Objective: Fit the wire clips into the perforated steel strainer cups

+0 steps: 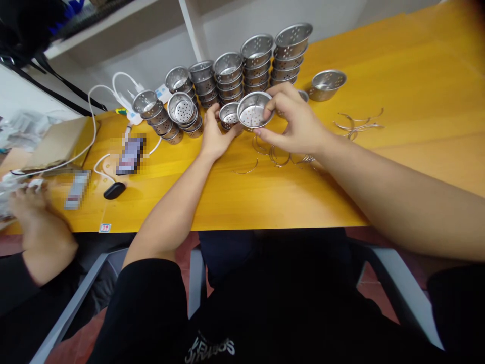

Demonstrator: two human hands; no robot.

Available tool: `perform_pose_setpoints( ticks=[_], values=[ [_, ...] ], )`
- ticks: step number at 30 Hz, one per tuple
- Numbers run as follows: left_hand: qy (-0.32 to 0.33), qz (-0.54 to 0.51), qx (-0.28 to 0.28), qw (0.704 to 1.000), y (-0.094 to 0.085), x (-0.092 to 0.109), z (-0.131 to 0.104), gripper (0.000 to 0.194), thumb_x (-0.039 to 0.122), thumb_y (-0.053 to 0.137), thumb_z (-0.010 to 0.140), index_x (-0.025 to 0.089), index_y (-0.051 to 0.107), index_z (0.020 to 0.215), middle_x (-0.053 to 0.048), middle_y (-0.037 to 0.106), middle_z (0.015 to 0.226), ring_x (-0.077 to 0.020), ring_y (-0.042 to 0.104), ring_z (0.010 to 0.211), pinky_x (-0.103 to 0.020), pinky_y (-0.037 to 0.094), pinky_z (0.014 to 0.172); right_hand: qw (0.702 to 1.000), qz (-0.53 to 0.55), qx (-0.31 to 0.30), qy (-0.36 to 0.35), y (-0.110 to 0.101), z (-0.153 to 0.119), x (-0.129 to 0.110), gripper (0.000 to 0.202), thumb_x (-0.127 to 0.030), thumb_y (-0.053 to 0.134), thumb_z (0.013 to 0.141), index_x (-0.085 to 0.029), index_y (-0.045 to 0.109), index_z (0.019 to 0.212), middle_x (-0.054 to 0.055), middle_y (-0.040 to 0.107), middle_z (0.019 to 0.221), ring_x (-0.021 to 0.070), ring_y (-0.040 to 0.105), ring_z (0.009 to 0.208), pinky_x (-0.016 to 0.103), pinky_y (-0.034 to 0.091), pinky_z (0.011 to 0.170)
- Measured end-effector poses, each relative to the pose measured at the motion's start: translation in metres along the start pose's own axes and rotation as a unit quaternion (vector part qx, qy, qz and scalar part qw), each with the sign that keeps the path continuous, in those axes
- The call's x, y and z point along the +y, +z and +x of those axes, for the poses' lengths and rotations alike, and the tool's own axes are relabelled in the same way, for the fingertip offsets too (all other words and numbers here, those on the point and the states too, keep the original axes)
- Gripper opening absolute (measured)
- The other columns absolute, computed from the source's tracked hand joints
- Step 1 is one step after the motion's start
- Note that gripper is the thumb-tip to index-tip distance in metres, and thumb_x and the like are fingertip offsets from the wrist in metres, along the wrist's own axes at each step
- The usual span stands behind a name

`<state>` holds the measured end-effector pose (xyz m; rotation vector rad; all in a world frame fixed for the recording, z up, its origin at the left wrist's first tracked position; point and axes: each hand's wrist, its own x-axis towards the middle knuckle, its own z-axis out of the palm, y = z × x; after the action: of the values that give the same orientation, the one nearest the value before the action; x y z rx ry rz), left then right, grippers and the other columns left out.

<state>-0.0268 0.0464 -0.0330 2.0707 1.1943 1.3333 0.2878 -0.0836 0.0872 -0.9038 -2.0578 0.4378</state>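
My right hand [293,121] pinches the rim of a shiny perforated metal cup [250,115], thumb outside and fingers over the edge. The cup is held tilted, so its inside faces me. To its left, my left hand [215,137] has its thumb and fingers around a smaller-looking perforated metal cup [229,112], which is partly hidden by the hand and the raised cup. Thin curved metal wires [280,157] lie on the table below my right hand.
Behind my hands stand several stacks of perforated cups [257,60]. One separate cup [328,86] and more wires [356,126] lie to the right. A phone [131,155], a black earbud-style case [114,190] and white cables are left. Another person's hand [32,199] rests at the far left.
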Motion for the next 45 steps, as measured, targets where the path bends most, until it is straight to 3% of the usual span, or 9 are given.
perform_pose_setpoints(
  ticks=[3,6,10,14,20,29,34,38,45],
  values=[
    [0.012,-0.001,-0.037,0.999,0.0,0.003,-0.003,0.106,0.08,0.107,0.091,0.031,0.053,0.169,-0.02,0.061,0.178,-0.0409,0.069,0.168,-0.071,0.059,0.146,1.0,0.0,0.01,-0.025,0.002,0.0,0.005,0.067,-0.089,0.087,0.108,-0.041,0.081,0.156,0.016,0.075,0.162,0.0557,0.064,0.158,0.082,0.054,0.136],
    [0.041,-0.042,-0.102,0.993,0.005,0.019,-0.009,0.105,0.08,0.103,0.095,0.031,0.049,0.17,-0.019,0.067,0.174,-0.0385,0.078,0.159,-0.07,0.066,0.139,0.999,0.011,0.023,-0.036,0.006,0.001,0.01,0.06,-0.087,0.084,0.113,-0.038,0.084,0.148,0.018,0.076,0.161,0.0549,0.068,0.154,0.081,0.055,0.135],
    [0.062,-0.06,-0.157,0.984,0.01,0.041,-0.015,0.106,0.089,0.095,0.098,0.033,0.046,0.173,-0.019,0.07,0.175,-0.0377,0.081,0.158,-0.068,0.068,0.139,0.999,0.027,0.03,-0.018,0.009,0.002,0.011,0.071,-0.095,0.086,0.106,-0.039,0.084,0.15,0.018,0.08,0.154,0.0552,0.068,0.152,0.082,0.056,0.134],
    [0.077,-0.069,-0.165,0.981,0.009,0.05,-0.016,0.11,0.094,0.09,0.099,0.032,0.042,0.177,-0.02,0.068,0.179,-0.0385,0.077,0.167,-0.067,0.064,0.144,0.999,0.031,0.025,0.011,0.011,0.002,0.014,0.075,-0.101,0.083,0.103,-0.046,0.083,0.155,0.013,0.085,0.145,0.0546,0.068,0.148,0.084,0.056,0.132],
    [0.067,-0.047,-0.174,0.981,0.004,0.052,-0.014,0.117,0.098,0.09,0.095,0.031,0.046,0.18,-0.021,0.068,0.181,-0.0394,0.082,0.16,-0.067,0.068,0.14,1.0,0.016,0.02,-0.018,0.016,0.001,0.029,0.07,-0.094,0.079,0.112,-0.037,0.083,0.152,0.017,0.084,0.142,0.0519,0.075,0.14,0.077,0.063,0.125],
    [0.09,-0.028,-0.19,0.977,0.002,0.054,-0.014,0.105,0.086,0.086,0.107,0.025,0.048,0.183,-0.026,0.074,0.179,-0.0419,0.079,0.169,-0.076,0.063,0.146,0.999,0.028,0.029,-0.015,0.02,0.001,0.042,0.066,-0.095,0.079,0.112,-0.037,0.083,0.144,0.015,0.085,0.137,0.0477,0.079,0.13,0.074,0.069,0.118],
    [0.089,-0.055,-0.212,0.972,0.003,0.05,-0.013,0.103,0.085,0.081,0.111,0.025,0.044,0.186,-0.025,0.068,0.186,-0.0404,0.073,0.177,-0.074,0.059,0.151,0.999,0.053,0.012,0.002,0.02,0.001,0.037,0.076,-0.103,0.075,0.109,-0.042,0.081,0.153,0.013,0.087,0.139,0.046,0.078,0.133,0.074,0.069,0.121],
    [0.078,-0.069,-0.218,0.97,0.005,0.047,-0.012,0.107,0.092,0.083,0.106,0.025,0.047,0.181,-0.025,0.067,0.187,-0.0414,0.071,0.179,-0.074,0.057,0.152,0.998,0.064,-0.002,0.003,0.019,0.002,0.034,0.085,-0.106,0.077,0.106,-0.041,0.078,0.16,0.013,0.087,0.139,0.0464,0.079,0.134,0.073,0.069,0.122],
    [0.053,-0.066,-0.215,0.973,0.004,0.044,-0.011,0.108,0.098,0.091,0.096,0.025,0.059,0.168,-0.026,0.075,0.177,-0.0416,0.082,0.164,-0.075,0.068,0.142,0.996,0.087,-0.002,0.018,0.021,0.003,0.033,0.092,-0.114,0.07,0.103,-0.043,0.078,0.161,0.011,0.089,0.136,0.047,0.078,0.135,0.075,0.068,0.122]
  ],
)
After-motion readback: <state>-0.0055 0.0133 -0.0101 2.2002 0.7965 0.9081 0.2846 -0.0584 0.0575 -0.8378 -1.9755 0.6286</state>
